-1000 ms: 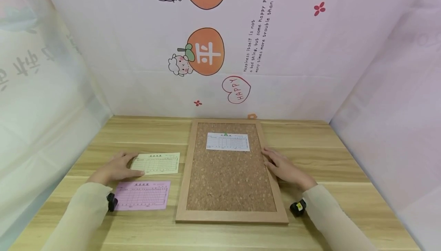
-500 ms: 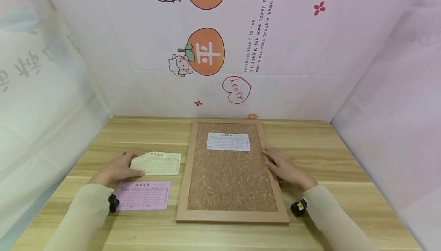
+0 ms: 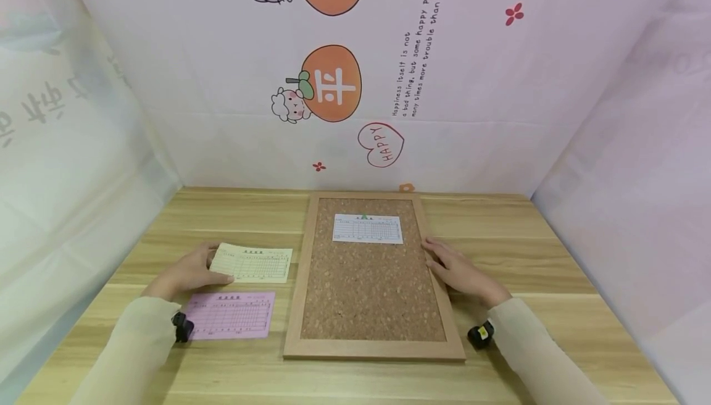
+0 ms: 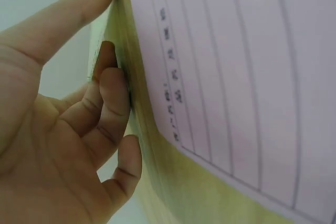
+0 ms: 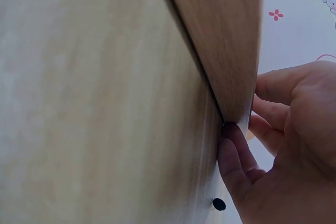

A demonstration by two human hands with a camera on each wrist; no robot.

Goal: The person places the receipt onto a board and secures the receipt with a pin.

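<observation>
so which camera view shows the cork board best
The head view: it shows all four sides of the cork board, partly covered by the white printed form and right hand. The right wrist view shows only part of its wooden frame; in the left wrist view I can't make it out.

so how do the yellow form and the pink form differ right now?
Hold: the left hand grips the yellow form at its left end; the pink form is not held.
Pose: the yellow form's left end looks lifted; the pink form looks flat.
Place: the pink form lies nearer the person than the yellow form.
Shared: both bear a printed grid and sit left of the corkboard.
</observation>
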